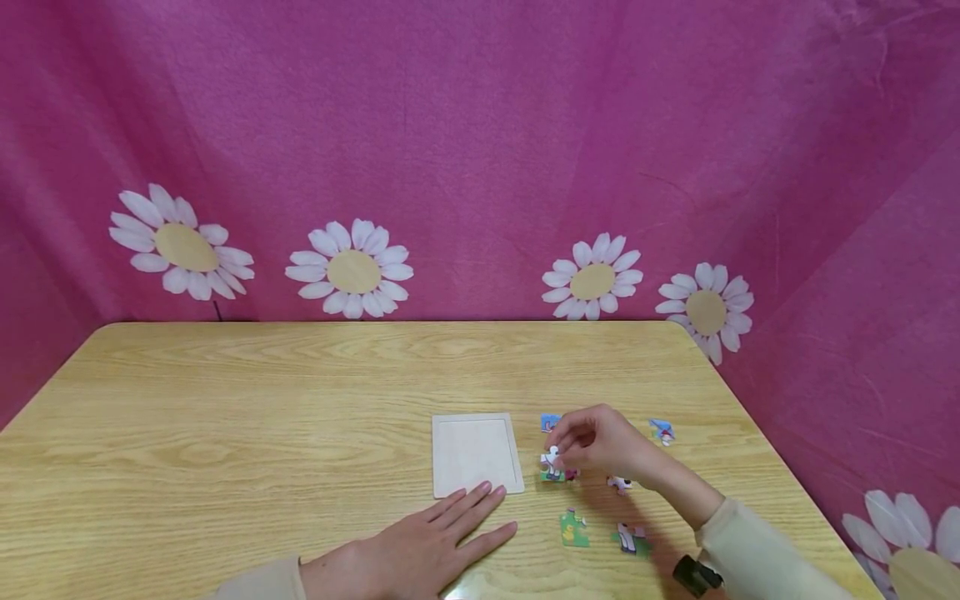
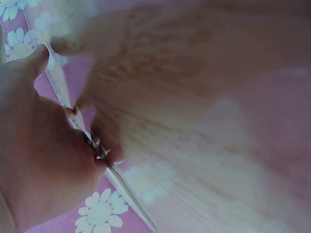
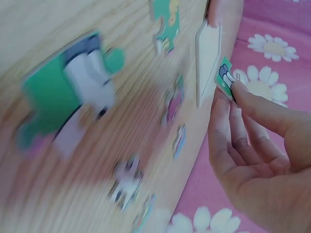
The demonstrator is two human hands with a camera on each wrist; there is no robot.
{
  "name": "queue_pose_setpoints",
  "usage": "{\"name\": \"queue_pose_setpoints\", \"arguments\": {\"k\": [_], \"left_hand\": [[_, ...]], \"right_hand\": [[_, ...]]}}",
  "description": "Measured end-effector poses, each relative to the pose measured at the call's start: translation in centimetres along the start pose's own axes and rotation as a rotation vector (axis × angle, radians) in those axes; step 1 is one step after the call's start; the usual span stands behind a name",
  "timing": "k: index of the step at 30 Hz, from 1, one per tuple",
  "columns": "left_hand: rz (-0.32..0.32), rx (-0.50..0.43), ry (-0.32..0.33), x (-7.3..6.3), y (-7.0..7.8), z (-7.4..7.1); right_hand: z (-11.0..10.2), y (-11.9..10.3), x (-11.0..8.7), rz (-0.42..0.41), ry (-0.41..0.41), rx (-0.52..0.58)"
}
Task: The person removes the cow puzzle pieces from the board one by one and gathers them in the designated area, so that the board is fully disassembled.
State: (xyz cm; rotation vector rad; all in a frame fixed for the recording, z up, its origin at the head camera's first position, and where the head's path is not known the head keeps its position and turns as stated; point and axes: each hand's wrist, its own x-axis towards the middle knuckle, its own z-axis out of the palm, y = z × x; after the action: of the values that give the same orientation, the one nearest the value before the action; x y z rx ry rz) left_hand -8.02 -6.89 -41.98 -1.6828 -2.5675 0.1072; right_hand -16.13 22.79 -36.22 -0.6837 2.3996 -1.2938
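Note:
My right hand (image 1: 603,442) pinches a jigsaw piece (image 1: 552,467) between thumb and fingers, just right of a square wooden puzzle tray (image 1: 472,458). In the right wrist view the held piece shows green with white and dark shapes, raised off the table. My left hand (image 1: 427,546) lies flat, fingers spread, its fingertips at the tray's front edge. The left wrist view shows this hand (image 2: 43,145) from the side, with the tray out of sight. Nothing lies inside the tray's raised border.
Around the right hand lie loose pieces: a blue one (image 1: 550,422), a blue-and-red one (image 1: 662,431), a white one (image 1: 619,483), a green duck piece (image 1: 574,530) and a white-and-green one (image 1: 630,538). A pink flowered curtain (image 1: 465,167) hangs behind the wooden table (image 1: 247,417).

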Motion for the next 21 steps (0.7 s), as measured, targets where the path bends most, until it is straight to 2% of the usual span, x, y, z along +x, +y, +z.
{"name": "queue_pose_setpoints", "arguments": {"k": [9, 21], "left_hand": [[0.001, 0.014, 0.024, -0.1, 0.0, 0.0], [-0.001, -0.056, -0.010, -0.1, 0.0, -0.3]], "right_hand": [[-2.6, 1.3, -3.2, 0.120, 0.000, 0.051], [-5.9, 4.4, -7.3, 0.150, -0.020, 0.023]]}}
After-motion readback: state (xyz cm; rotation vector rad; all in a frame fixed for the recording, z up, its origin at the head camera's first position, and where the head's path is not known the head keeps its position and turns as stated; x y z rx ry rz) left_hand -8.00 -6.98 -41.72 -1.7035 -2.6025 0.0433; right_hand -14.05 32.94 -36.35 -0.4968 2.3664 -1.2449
